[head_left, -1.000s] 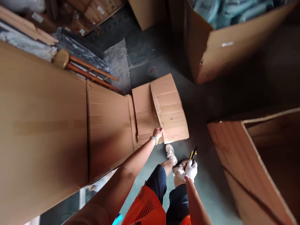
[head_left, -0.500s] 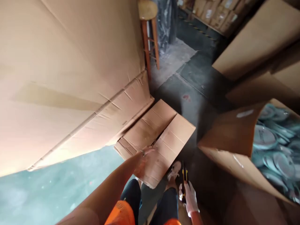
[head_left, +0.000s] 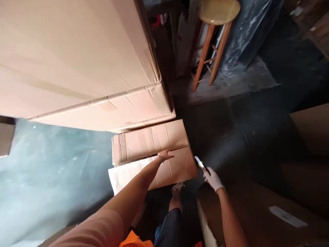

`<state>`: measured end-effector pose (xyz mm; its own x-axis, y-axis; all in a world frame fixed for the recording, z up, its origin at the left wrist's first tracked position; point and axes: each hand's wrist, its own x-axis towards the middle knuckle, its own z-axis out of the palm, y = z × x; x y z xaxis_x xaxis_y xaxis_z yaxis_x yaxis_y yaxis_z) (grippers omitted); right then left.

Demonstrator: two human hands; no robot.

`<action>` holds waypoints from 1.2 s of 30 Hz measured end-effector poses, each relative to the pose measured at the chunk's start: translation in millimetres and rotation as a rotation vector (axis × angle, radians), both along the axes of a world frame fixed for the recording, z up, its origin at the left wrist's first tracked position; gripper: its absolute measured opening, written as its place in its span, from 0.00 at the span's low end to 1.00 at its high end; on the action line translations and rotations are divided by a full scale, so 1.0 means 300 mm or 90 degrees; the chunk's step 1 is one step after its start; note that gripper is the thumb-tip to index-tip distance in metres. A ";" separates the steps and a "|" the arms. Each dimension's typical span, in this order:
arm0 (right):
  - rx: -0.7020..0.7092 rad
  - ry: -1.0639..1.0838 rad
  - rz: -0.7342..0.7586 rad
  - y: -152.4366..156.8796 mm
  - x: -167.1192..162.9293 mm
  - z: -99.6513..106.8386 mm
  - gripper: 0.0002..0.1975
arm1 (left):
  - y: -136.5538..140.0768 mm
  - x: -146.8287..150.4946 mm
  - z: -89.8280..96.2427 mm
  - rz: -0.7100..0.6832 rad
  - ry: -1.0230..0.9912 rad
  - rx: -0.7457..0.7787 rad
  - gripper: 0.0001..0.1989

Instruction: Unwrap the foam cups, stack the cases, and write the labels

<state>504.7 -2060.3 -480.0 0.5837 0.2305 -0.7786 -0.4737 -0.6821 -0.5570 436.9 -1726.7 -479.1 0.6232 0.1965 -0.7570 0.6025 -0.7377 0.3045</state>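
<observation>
A cardboard box (head_left: 144, 140) lies on the floor in front of me, its two top flaps meeting at a narrow seam. My left hand (head_left: 166, 155) is bare, with its fingers stretched out over that seam and the nearer flap; whether it presses down I cannot tell. To the right of the box, my right hand (head_left: 212, 179), in a white glove, is closed around a utility knife (head_left: 202, 166). The blade points up and left, toward the box's right end, apart from the cardboard.
A very large carton (head_left: 77, 51) stands right behind the box. Farther off are a wooden stool (head_left: 218, 13) and a plastic-wrapped thing (head_left: 246, 37). Another carton (head_left: 246, 209) is close by at lower right. My shoe (head_left: 178, 186) is beside the box's near edge.
My view has turned to the right, so the box now lies more level. My right hand has raised the knife from beside my leg toward the box's right end. My left hand stays over the flaps.
</observation>
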 end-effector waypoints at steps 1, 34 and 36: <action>-0.014 -0.024 0.047 0.004 0.118 -0.048 0.19 | -0.031 0.039 -0.041 0.014 0.016 0.010 0.24; 0.135 0.062 0.139 0.265 0.377 -0.531 0.19 | 0.085 0.123 -0.410 -0.348 -0.287 0.158 0.40; 0.151 0.059 0.147 0.260 0.363 -0.527 0.19 | 0.087 0.114 -0.382 -0.373 -0.317 0.133 0.38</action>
